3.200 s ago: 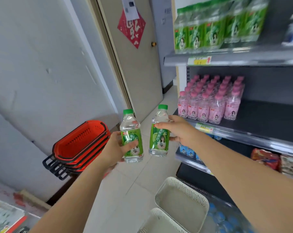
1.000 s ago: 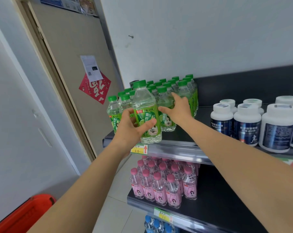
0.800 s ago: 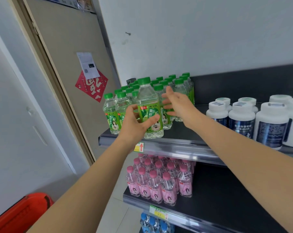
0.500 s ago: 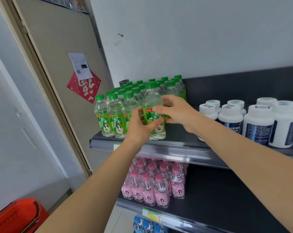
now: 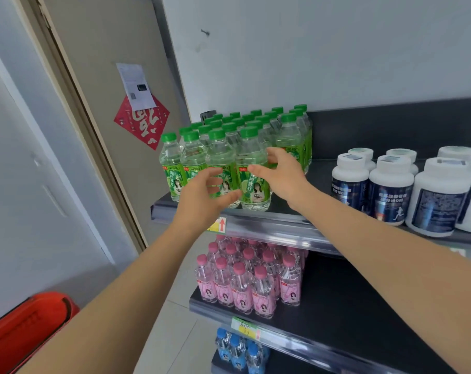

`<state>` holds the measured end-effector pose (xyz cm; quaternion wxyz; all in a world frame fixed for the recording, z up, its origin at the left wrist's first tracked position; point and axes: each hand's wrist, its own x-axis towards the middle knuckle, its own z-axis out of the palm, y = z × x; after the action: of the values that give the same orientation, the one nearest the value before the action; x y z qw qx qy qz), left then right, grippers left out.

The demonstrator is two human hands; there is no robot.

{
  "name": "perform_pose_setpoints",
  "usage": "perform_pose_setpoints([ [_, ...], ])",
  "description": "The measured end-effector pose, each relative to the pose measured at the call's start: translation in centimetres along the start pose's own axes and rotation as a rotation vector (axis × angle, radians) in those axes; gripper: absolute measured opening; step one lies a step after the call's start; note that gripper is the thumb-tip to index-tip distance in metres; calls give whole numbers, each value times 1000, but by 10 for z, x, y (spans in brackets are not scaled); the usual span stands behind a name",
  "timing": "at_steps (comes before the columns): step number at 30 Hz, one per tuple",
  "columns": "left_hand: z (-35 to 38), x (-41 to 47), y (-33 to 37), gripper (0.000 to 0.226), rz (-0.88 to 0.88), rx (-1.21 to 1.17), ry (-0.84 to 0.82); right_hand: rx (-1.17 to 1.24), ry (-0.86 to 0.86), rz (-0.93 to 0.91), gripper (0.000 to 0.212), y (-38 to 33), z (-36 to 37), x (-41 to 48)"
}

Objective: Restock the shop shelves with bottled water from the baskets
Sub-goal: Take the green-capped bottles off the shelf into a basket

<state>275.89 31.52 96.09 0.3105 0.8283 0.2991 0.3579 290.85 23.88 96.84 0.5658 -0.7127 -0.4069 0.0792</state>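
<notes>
Your left hand [image 5: 202,203] and right hand [image 5: 280,176] were spread, gripping nothing, slightly apart, by the front-row green-capped bottles [image 5: 252,155], top shelf [image 5: 269,225].

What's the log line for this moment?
site: dark top shelf | left hand: open, empty | right hand: open, empty | green-capped clear plastic bottles: upright in rows on shelf, front row beyond both hands

The left hand [image 5: 202,201] and right hand [image 5: 283,179] are hovering side by side, their fingers [image 5: 258,170] loosely spread and gripping nothing. Just beyond the fingers, green-capped bottles [image 5: 245,147] are standing upright in a block on the top shelf [image 5: 269,225]; whether any finger is touching one is unclear. White jars [image 5: 391,193] are sitting well right of the fingers. Pink-capped bottles [image 5: 242,279] are standing below the fingers, with blue-capped bottles [image 5: 239,349] lower still.
</notes>
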Motion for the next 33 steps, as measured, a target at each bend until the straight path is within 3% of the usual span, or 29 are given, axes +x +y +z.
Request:
perform_pose_setpoints([
  [13,-39,-27,-41,53,-65,47,54,-101,91,6,69,2,11,-15],
  [15,-44,-36,-50,52,-77,41,43,-139,171,-1,72,5,18,-25],
  [19,-58,-59,-79,51,-116,38,5,-141,348,-169,55,0,42,-65],
  [23,-75,-93,-119,49,-167,16,-35,-245,192,-163,54,1,79,-117],
  [33,-88,-218,-258,44,-316,-43,-272,-295,21,162,59,60,175,-263],
])
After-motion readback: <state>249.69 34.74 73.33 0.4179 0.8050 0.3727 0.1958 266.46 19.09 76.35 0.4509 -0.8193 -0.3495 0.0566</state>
